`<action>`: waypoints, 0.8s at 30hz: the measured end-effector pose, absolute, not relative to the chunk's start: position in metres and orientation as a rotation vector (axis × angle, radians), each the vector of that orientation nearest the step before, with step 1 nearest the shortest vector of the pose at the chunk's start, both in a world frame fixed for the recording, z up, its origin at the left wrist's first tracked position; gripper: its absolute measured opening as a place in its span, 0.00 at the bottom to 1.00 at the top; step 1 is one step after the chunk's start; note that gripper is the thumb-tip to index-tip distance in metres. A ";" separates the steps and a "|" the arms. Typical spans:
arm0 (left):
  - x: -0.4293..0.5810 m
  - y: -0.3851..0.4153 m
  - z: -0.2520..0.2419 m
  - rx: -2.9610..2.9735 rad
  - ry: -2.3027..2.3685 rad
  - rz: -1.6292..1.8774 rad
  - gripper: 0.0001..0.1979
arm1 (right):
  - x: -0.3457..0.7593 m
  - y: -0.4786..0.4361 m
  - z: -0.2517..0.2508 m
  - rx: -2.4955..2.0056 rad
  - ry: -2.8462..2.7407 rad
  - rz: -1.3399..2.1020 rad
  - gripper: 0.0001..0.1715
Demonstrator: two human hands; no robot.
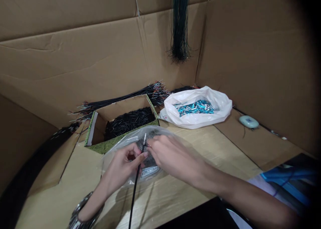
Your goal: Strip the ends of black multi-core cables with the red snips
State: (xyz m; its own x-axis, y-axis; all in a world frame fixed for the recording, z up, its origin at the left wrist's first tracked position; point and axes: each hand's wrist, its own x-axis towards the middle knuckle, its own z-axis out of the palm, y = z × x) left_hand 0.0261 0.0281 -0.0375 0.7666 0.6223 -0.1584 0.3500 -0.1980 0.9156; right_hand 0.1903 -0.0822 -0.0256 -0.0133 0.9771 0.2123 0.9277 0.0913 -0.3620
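Observation:
My left hand (pixel 126 160), with a watch on its wrist, pinches a thin black cable (pixel 135 185) between thumb and fingers. The cable runs down towards the front edge of the table, and its upper end shows a pale, silvery tip. Right beside that end, my right hand (pixel 167 153) has its fingertips closed on a small reddish wire (pixel 148 145) at the cable; its exact grip is partly hidden. Beneath both hands lies a clear plastic bag (pixel 110 158) of small greyish pieces, too fine to name, with a white label (pixel 149 171).
Behind the hands stands a green-patterned box (pixel 100 146) of short black tubes. A white bag (pixel 224 106) holds blue pieces with metallic ends. Bundles of black cable (pixel 120 97) lie along the cardboard wall, and dark wires (pixel 180 28) hang above. A pale green oval object (pixel 248 121) sits right.

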 end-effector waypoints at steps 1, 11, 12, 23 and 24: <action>0.025 0.029 -0.037 1.797 0.758 0.291 0.17 | 0.190 -0.080 -0.025 -1.874 -1.989 0.178 0.13; 0.020 0.034 -0.028 1.706 0.739 0.237 0.21 | 0.200 -0.103 -0.006 -1.921 -1.783 0.286 0.12; 0.020 0.034 -0.027 1.715 0.744 0.242 0.21 | 0.199 -0.106 -0.007 -1.894 -1.769 0.276 0.11; 0.022 0.022 -0.039 1.982 0.794 0.421 0.17 | 0.189 -0.111 -0.019 -1.843 -1.789 0.147 0.08; 0.022 0.022 -0.040 2.000 0.796 0.426 0.17 | 0.188 -0.111 -0.018 -1.840 -1.785 0.144 0.09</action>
